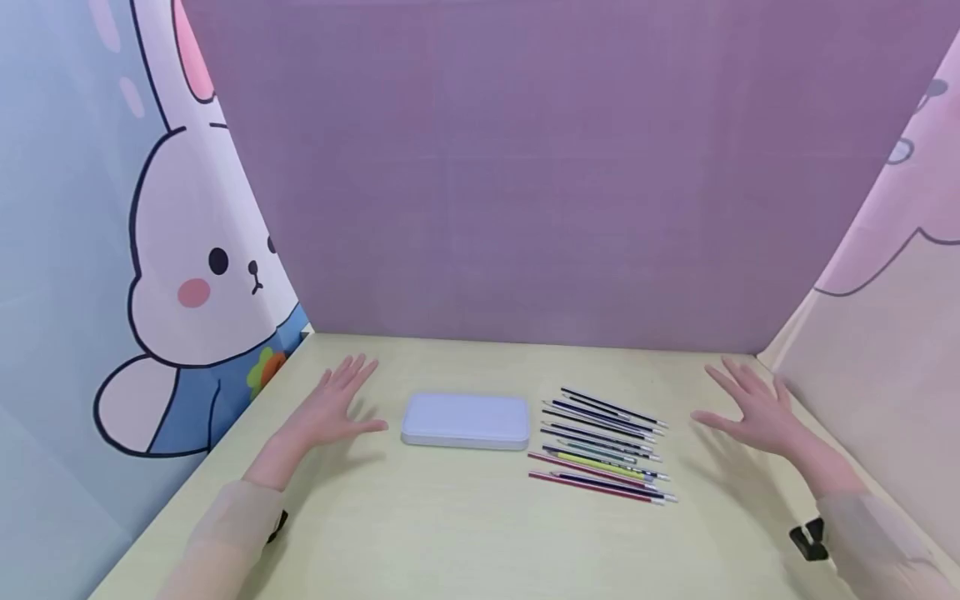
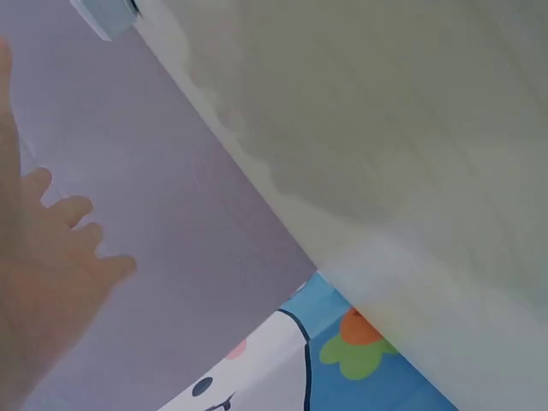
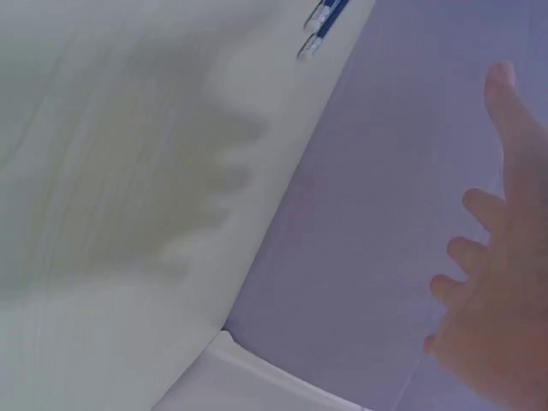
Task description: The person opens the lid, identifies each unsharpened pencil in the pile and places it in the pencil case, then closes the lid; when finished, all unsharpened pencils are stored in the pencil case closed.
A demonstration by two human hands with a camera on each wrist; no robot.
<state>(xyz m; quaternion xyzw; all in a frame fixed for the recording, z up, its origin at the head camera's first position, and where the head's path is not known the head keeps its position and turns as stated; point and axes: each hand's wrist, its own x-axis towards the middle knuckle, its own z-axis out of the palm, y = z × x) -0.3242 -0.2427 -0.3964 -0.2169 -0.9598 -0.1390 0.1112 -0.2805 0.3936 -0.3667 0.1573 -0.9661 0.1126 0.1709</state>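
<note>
In the head view a pale lavender case [image 1: 466, 419], flat with rounded corners and its lid down, lies mid-table. Beside it on the right several pencils [image 1: 600, 450] lie roughly parallel, dark ones mostly, with red, green and yellow ones among them. My left hand [image 1: 330, 410] hovers left of the case, fingers spread, holding nothing. To the right of the pencils my right hand [image 1: 757, 417] is likewise raised with spread fingers and touches nothing. A corner of the case [image 2: 107, 15] shows in the left wrist view, and two pencil ends [image 3: 318, 34] in the right wrist view.
The pale wood-toned table [image 1: 420, 533] is bounded at the back by a purple cloth [image 1: 510, 183]. A blue cloth with a rabbit print [image 1: 202, 275] hangs along the left side, and a pink and cream cloth [image 1: 885, 275] along the right.
</note>
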